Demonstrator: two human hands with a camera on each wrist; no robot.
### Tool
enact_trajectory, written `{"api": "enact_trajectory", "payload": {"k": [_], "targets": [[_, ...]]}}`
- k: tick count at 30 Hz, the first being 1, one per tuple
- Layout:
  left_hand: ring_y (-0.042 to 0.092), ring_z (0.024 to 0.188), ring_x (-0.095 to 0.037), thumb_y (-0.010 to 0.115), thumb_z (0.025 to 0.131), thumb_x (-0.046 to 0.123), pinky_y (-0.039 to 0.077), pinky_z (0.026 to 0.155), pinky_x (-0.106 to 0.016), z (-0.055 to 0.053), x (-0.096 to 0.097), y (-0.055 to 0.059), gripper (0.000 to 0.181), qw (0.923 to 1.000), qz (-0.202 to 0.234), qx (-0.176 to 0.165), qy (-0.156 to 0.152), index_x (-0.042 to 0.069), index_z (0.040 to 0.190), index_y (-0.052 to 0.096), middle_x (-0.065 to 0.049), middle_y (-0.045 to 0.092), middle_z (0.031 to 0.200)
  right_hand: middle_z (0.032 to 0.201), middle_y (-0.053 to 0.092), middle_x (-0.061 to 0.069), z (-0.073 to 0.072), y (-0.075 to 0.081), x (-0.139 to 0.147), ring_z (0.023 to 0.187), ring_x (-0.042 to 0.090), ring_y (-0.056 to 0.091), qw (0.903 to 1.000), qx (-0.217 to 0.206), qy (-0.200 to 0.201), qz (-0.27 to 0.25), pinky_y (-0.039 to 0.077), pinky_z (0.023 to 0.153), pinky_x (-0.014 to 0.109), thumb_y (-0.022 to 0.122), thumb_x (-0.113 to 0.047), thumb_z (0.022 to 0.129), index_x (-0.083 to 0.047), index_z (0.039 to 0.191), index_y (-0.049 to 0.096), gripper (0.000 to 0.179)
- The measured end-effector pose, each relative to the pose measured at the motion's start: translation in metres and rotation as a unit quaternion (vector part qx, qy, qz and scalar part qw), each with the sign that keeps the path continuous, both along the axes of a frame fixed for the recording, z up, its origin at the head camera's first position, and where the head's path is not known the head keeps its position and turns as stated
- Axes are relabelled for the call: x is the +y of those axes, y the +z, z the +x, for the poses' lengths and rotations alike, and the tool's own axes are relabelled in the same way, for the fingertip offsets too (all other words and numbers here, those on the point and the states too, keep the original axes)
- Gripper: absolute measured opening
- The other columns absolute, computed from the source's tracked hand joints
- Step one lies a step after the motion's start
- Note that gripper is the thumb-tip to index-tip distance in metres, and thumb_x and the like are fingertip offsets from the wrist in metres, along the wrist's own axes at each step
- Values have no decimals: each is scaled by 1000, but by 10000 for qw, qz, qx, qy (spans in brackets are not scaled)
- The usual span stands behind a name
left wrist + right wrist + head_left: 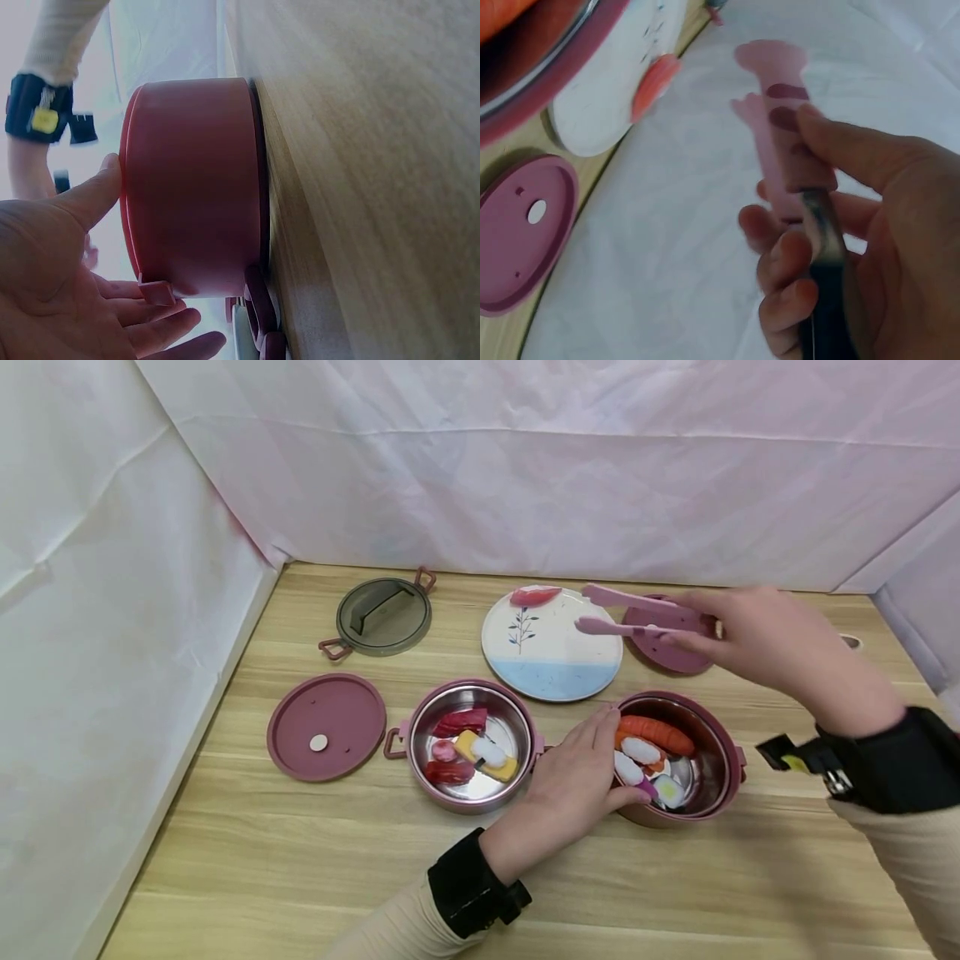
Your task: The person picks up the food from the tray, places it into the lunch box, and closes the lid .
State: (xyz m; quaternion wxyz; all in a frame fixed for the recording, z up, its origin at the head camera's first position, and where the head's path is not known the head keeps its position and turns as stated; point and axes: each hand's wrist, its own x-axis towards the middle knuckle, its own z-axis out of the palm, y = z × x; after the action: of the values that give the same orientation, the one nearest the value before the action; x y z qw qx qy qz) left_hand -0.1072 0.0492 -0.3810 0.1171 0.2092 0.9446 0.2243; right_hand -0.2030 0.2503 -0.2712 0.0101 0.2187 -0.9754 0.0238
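Observation:
My right hand (772, 635) grips pink tongs (637, 597) with silicone tips, raised over the back of the table. In the right wrist view, the thumb and curled fingers close around the tongs (780, 142), whose two arms stand slightly apart. My left hand (573, 768) rests at the left side of the deep maroon pot (727, 768). Its thumb lies along the pot's rim and its straight fingers reach past the side handle (156, 292). Inside that pot are a carrot-like orange toy food (660, 735), a white-and-yellow piece (667, 792) and other toy foods.
A shallower pot (474, 687) holding several toy foods stands left of my left hand. Behind are a plate (555, 677) with a red toy piece (536, 596) and a maroon lid (675, 658). Another maroon lid (330, 718) and a dark handled lid (405, 631) lie leftward.

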Motion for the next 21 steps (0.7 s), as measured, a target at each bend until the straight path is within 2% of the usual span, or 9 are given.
{"api": "enact_trajectory", "payload": {"k": [6,10,12,16,19,21], "targets": [[31,150,-10,63,86,62,45,112,-32,0,0,0,93,10000,-38,39,-2,17,158,24,3,31,164,83,65,6,-39,-7,-11,70,19,54,9993,-247,262,52,40,61,35,67,-34,96,-11,136,59,47],[31,150,-9,62,86,63,44,113,-31,0,0,-1,93,9999,-84,59,-5,17,158,25,3,31,164,88,66,7,-63,-15,-19,75,20,56,9978,-414,481,195,43,64,36,68,-33,95,-11,140,57,51],[31,150,-10,62,86,63,43,113,-31,-1,0,-1,94,9999,-102,72,-5,17,158,25,3,31,163,86,65,7,-72,-19,-22,75,20,55,9971,-341,612,286,44,64,36,68,-35,95,-12,140,57,52],[31,150,-10,62,86,64,44,113,-30,-1,0,-2,94,9999,-125,109,-25,17,158,25,3,31,164,100,70,15,-86,-26,-31,85,28,63,9958,-175,798,417,54,72,45,69,-37,94,-12,140,58,53],[31,150,-10,62,86,64,44,112,-31,-1,0,-1,94,9999,-135,98,-46,17,158,24,3,30,164,119,69,20,-96,-30,-37,99,35,66,9947,-165,844,571,56,81,53,68,-35,94,-11,140,57,53],[31,150,-10,61,87,64,44,112,-31,-1,0,-1,94,9998,-155,79,-52,17,158,24,3,30,164,118,69,20,-102,-33,-40,99,36,66,9934,-97,891,716,56,80,53,67,-34,95,-11,139,58,51]]}}
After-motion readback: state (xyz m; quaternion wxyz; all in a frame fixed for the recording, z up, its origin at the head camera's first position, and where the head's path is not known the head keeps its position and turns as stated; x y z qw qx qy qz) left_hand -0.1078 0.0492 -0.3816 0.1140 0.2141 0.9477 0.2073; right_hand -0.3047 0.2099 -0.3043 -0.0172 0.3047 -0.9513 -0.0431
